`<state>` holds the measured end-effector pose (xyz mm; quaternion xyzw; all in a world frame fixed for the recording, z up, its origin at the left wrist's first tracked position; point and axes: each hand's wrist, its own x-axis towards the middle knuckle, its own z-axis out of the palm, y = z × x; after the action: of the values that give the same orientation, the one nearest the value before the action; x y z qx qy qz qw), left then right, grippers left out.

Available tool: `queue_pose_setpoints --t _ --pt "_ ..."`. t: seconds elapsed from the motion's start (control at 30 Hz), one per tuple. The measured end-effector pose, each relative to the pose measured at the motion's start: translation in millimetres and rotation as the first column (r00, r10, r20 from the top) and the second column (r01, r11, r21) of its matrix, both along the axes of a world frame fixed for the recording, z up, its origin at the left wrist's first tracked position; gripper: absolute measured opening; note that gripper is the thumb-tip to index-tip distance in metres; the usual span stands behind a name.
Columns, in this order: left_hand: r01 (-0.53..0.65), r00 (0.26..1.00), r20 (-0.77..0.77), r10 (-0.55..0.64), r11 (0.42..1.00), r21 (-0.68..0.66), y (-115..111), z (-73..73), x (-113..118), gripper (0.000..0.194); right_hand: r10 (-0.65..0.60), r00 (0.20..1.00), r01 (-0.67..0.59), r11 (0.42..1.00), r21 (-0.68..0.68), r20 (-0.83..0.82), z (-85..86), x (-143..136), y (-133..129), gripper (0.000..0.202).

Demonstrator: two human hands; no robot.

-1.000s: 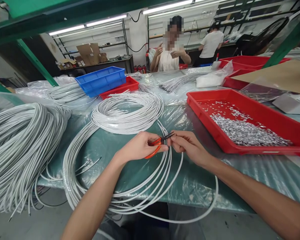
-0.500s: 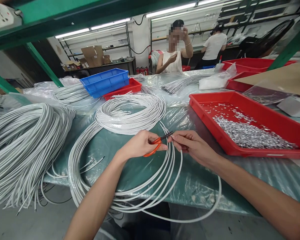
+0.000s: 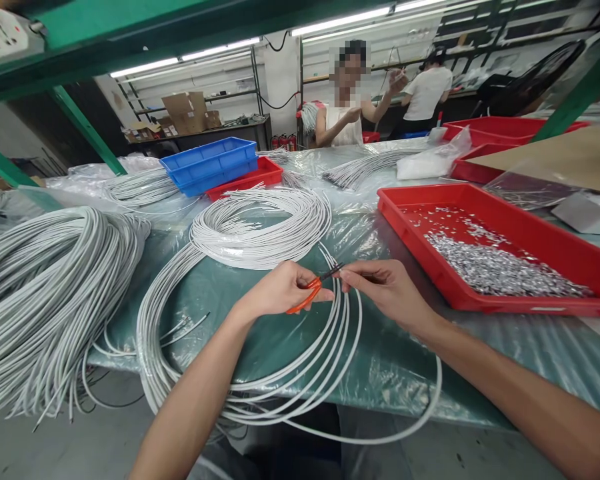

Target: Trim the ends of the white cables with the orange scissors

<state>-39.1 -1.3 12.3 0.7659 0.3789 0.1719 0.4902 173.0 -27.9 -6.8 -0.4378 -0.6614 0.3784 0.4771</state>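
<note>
My left hand is closed around the orange handles of a pair of scissors, whose dark blades point right. At the blade tips, my right hand pinches the end of a white cable; the very end is hidden by the fingers. That cable curves down from the hand beside a large loose coil of white cables. Behind the hands lies a second, tighter coil of white cables, partly over the first.
A red tray of small metal pieces stands at right. Thick bundled cables hang over the table's left edge. A blue bin and a red bin sit further back. Across the table a person works; another is behind.
My right hand has shifted slightly left, its fingers closer to the scissor blades. The left hand stays nearly still. The person opposite has moved one raised hand outward and lower.
</note>
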Motion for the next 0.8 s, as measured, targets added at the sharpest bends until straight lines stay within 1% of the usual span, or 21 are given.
queue_pose_setpoints --t 0.17,0.27,0.33,0.47,0.7,0.77,0.8 --pt "0.005 1.0 0.016 -0.005 0.999 -0.031 -2 3.5 1 0.045 -0.132 0.985 0.115 0.983 0.14 0.115 -3.4 -2 -5 0.021" --pt "-0.007 0.999 0.045 0.011 0.996 -0.084 -6 4.6 4 0.046 -0.2 0.972 0.173 0.964 0.201 0.123 -5.3 -3 -8 0.016" --pt "-0.04 0.997 0.058 0.046 0.994 -0.099 -9 4.2 8 0.047 -0.232 0.967 0.204 0.953 0.226 0.105 -7.3 -3 -8 0.014" --pt "-0.084 0.993 0.074 0.092 0.991 -0.103 -13 2.9 13 0.049 -0.279 0.955 0.249 0.938 0.24 0.097 -11.0 -2 -7 0.014" --pt "-0.073 0.997 0.02 0.075 0.994 -0.083 -11 1.2 10 0.048 -0.326 0.933 0.278 0.923 0.268 0.153 -9.9 -3 -8 0.014" --pt "-0.078 0.997 0.014 0.079 0.995 -0.066 -10 -0.5 10 0.047 -0.302 0.941 0.264 0.938 0.225 0.153 -7.8 -3 -7 0.017" --pt "-0.084 0.996 0.011 0.084 0.995 -0.047 -10 -1.4 10 0.046 -0.266 0.953 0.238 0.954 0.184 0.144 -6.7 -3 -6 0.02"
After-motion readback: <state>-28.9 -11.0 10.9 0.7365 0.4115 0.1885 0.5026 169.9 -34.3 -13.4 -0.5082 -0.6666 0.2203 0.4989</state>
